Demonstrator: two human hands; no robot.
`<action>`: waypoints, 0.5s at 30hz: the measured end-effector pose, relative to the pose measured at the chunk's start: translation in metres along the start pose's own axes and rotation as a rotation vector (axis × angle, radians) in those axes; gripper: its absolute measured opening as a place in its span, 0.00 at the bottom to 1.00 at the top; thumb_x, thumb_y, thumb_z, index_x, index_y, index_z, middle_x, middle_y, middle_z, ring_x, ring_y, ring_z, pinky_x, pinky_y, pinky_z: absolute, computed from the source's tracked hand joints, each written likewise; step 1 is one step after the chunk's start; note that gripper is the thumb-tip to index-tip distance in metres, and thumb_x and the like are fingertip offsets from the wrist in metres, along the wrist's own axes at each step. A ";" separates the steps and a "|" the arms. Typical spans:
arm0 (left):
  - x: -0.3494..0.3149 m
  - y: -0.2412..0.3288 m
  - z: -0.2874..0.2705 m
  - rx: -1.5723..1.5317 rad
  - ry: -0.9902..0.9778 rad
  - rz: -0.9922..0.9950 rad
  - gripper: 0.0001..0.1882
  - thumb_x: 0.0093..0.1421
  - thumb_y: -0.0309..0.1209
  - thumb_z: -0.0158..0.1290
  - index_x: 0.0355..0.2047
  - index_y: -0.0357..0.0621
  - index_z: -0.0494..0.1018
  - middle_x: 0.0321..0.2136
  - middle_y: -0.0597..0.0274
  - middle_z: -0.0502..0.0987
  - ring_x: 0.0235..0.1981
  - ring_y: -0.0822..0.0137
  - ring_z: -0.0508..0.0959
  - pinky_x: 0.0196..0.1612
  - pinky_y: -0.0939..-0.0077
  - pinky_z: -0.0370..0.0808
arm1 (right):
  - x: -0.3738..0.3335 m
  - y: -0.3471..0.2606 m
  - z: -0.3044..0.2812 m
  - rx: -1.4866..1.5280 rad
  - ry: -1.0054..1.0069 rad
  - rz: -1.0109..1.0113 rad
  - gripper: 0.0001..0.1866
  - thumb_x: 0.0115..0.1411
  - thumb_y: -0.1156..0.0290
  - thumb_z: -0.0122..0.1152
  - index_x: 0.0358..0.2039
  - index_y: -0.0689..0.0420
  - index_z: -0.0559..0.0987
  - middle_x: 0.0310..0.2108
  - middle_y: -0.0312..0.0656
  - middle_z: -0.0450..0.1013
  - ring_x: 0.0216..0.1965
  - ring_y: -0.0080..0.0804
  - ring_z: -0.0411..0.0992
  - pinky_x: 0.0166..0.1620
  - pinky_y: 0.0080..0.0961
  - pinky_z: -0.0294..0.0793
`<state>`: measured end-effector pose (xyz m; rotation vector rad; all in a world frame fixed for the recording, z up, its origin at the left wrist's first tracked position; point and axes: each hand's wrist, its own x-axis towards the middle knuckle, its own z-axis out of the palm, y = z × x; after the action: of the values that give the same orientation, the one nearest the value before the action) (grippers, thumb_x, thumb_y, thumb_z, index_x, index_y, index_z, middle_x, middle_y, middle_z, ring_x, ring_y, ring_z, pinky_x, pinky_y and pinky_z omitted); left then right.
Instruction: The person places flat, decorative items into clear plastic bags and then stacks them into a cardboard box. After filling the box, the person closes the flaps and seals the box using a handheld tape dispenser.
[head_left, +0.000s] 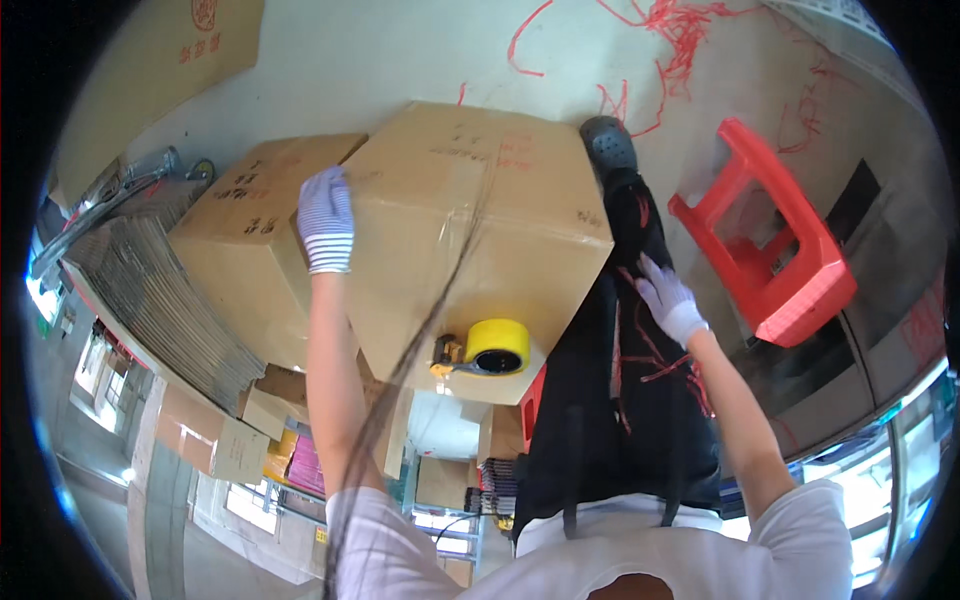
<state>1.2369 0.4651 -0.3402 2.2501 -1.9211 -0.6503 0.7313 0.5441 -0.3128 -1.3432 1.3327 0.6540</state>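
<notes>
A large taped cardboard box [440, 240] stands in front of me, with a smaller cardboard box [235, 225] close against its left side. My left hand [326, 222], in a white and purple striped glove, is closed over the large box's left edge, by the gap between the two. On the near part of the large box sits a tape dispenser [447, 355] with a yellow roll of tape [498, 345]. My right hand [668, 300], gloved too, lies on my dark trouser leg with fingers stretched apart. Red plastic strands [650, 365] hang beside it along the leg.
A red plastic stool [795, 240] lies tipped over at the right. Tangled red strands [680, 35] are scattered on the floor ahead. Flattened cardboard sheets [165, 290] are stacked at the left, near a metal bar [90, 225]. Another cardboard panel [150, 75] rises at the far left.
</notes>
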 end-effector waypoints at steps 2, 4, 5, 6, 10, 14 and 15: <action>0.009 -0.023 0.004 -0.137 -0.049 -0.218 0.15 0.60 0.33 0.45 0.40 0.35 0.72 0.39 0.51 0.76 0.43 0.51 0.74 0.52 0.66 0.67 | 0.009 0.047 0.037 0.592 0.141 -0.178 0.28 0.65 0.56 0.40 0.62 0.58 0.56 0.58 0.54 0.60 0.60 0.46 0.58 0.61 0.33 0.56; 0.012 -0.052 0.008 -0.311 -0.220 -0.431 0.17 0.60 0.35 0.45 0.43 0.34 0.72 0.43 0.50 0.75 0.44 0.51 0.74 0.51 0.67 0.68 | 0.022 0.033 0.044 0.892 0.222 -0.261 0.28 0.67 0.59 0.38 0.61 0.63 0.55 0.61 0.52 0.56 0.63 0.39 0.55 0.62 0.28 0.51; 0.018 -0.061 0.009 -0.243 -0.358 -0.440 0.19 0.60 0.37 0.45 0.44 0.35 0.71 0.44 0.50 0.75 0.46 0.52 0.73 0.51 0.68 0.67 | 0.041 0.004 0.030 0.941 0.223 -0.292 0.27 0.67 0.60 0.37 0.61 0.65 0.55 0.62 0.50 0.54 0.64 0.36 0.53 0.62 0.26 0.50; 0.029 -0.068 0.010 -0.168 -0.485 -0.455 0.20 0.60 0.39 0.45 0.45 0.36 0.71 0.46 0.50 0.74 0.47 0.53 0.73 0.52 0.68 0.67 | 0.062 -0.023 0.023 0.869 0.213 -0.278 0.26 0.67 0.62 0.38 0.61 0.65 0.55 0.62 0.52 0.54 0.63 0.39 0.53 0.62 0.26 0.51; 0.067 -0.073 0.019 0.213 -0.873 -0.541 0.27 0.62 0.48 0.38 0.49 0.38 0.69 0.51 0.51 0.71 0.54 0.53 0.69 0.56 0.66 0.62 | 0.177 -0.054 0.023 0.588 0.074 -0.095 0.28 0.63 0.59 0.45 0.58 0.66 0.59 0.60 0.57 0.56 0.61 0.48 0.56 0.60 0.33 0.58; 0.093 0.018 0.038 0.604 -0.900 -0.692 0.31 0.63 0.52 0.33 0.51 0.37 0.67 0.54 0.50 0.68 0.56 0.52 0.67 0.58 0.63 0.61 | 0.246 -0.046 0.024 0.470 -0.013 0.215 0.32 0.58 0.52 0.49 0.56 0.63 0.62 0.54 0.58 0.63 0.56 0.51 0.62 0.55 0.37 0.64; 0.096 0.035 0.037 0.607 -0.850 -0.706 0.32 0.62 0.53 0.33 0.52 0.37 0.67 0.54 0.50 0.68 0.56 0.52 0.67 0.58 0.63 0.61 | 0.251 -0.046 0.021 0.499 0.023 0.270 0.33 0.56 0.50 0.49 0.55 0.62 0.62 0.53 0.58 0.64 0.55 0.52 0.64 0.54 0.38 0.65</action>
<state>1.2007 0.3731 -0.3852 3.5200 -1.6661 -1.4621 0.8360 0.4689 -0.5343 -0.7791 1.5833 0.4415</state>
